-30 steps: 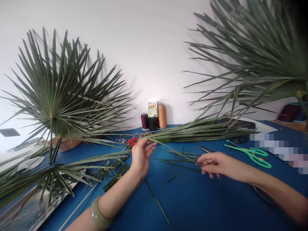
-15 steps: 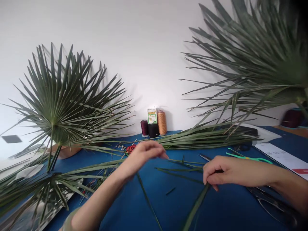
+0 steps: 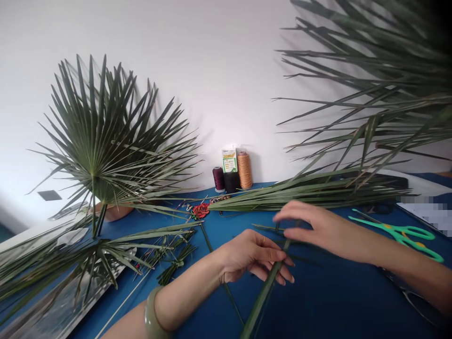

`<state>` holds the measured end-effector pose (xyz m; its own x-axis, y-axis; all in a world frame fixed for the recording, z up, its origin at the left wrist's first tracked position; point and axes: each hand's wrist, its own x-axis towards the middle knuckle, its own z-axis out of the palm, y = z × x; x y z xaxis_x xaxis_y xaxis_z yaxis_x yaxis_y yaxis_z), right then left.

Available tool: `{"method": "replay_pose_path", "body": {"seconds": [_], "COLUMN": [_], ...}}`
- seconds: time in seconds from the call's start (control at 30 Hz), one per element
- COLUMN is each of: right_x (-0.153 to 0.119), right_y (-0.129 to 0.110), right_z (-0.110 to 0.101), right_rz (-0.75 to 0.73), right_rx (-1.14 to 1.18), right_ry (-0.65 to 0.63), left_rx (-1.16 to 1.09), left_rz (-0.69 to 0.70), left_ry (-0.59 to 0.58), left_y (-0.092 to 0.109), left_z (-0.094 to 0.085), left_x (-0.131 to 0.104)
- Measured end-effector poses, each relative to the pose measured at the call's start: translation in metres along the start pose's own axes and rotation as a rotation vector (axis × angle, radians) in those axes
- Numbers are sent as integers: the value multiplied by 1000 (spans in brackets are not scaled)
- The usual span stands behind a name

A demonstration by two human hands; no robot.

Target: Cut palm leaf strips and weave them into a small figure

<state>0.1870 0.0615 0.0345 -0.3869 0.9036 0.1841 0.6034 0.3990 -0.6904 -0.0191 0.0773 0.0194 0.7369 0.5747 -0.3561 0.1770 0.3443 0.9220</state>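
My left hand [image 3: 259, 256], with a pale green bangle [image 3: 151, 313] on its wrist, pinches a long green palm leaf strip [image 3: 263, 296]. The strip slants from between thumb and fingers down to the bottom edge of the view. Just beyond, at the strip's upper end, my right hand [image 3: 307, 230] hovers with thumb and fingers apart, slightly smeared by motion. Whether its fingertips touch the strip, I cannot tell. Several thin leaf pieces [image 3: 264, 228] lie on the blue table behind the hands. A small tied bundle of leaf bits [image 3: 176, 264] rests left of my left hand.
Green-handled scissors [image 3: 399, 230] lie at the right, by a dark pair partly under my right arm. Thread spools [image 3: 245, 172] stand against the wall near a red rose patch [image 3: 200, 210]. Palm fans [image 3: 93, 155] rise at both sides; a leaf bundle [image 3: 282, 197] lies along the back.
My left hand has come right and down and taken hold of the leaf strip. My right hand has let go and opened, slightly higher. The view has shifted, revealing more of the green scissors.
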Motion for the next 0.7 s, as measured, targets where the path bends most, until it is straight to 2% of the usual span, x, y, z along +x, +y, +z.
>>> {"method": "replay_pose_path", "body": {"seconds": [0.07,0.13,0.27,0.37,0.53,0.7], "right_x": [3,3,-1,-2,-1,0], "right_y": [10,15,6,-5,-11,-9], "right_z": [8,17,33,41,46,46], "right_rz": [117,218,305,357,436,424], "right_rx": [49,130,297,358,393,414], "right_ry": [189,250,174,134,106,86], "left_rx": [-9,-12,-16,-18,-27,-51], "left_rz": [34,54,78,78,72,75], "left_ry": [86,136,187,182,155,154], "left_y": [-3,-5,-9,-13,-19,-20], "left_z": [-1,-2,-2,-2,-3,-4], "left_x": [3,5,6,7,6,3]}}
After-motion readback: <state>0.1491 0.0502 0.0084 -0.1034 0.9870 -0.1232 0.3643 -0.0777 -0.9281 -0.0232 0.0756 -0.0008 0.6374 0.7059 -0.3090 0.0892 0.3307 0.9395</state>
